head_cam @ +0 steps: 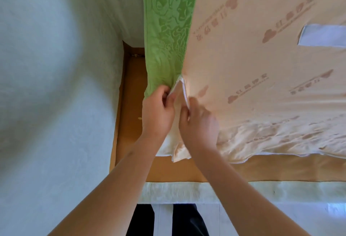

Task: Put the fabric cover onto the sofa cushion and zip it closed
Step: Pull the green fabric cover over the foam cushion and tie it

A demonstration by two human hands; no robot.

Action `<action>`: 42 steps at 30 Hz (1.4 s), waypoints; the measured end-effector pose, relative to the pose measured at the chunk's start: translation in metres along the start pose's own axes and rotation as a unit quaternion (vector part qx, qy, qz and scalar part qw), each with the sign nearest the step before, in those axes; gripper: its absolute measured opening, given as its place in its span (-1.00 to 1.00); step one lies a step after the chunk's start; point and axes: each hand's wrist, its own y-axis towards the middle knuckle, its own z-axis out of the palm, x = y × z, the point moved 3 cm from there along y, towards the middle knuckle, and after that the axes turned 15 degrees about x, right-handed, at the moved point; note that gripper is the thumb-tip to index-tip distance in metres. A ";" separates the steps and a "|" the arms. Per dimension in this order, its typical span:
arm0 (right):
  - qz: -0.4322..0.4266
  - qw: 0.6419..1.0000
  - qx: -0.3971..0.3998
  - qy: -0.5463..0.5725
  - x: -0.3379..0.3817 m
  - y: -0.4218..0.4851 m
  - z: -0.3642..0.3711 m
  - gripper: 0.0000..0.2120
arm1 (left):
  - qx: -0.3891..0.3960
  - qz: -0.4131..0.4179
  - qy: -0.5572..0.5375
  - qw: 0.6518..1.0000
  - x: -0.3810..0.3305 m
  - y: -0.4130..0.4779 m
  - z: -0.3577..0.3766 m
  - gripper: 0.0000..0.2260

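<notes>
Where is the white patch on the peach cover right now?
In the head view, the white patch sits at the far right edge on the peach cover, well beyond both hands and right of the green fabric.

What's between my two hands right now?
In the head view, a white seam strip of the peach cover runs between the left hand and right hand.

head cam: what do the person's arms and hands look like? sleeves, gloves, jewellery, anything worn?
Both forearms are bare right to the bottom edge of the picture, so no sleeves show. The left hand and the right hand wear no gloves, and no rings, watch or wristband can be seen on the sides that face the camera. Below the arms, dark trousers with white vertical stripes are visible.
</notes>
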 end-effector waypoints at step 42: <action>-0.030 0.993 -0.012 -0.110 0.020 -0.057 0.015 -0.52 | 0.197 -0.282 -0.121 0.931 0.157 0.044 0.001 -0.67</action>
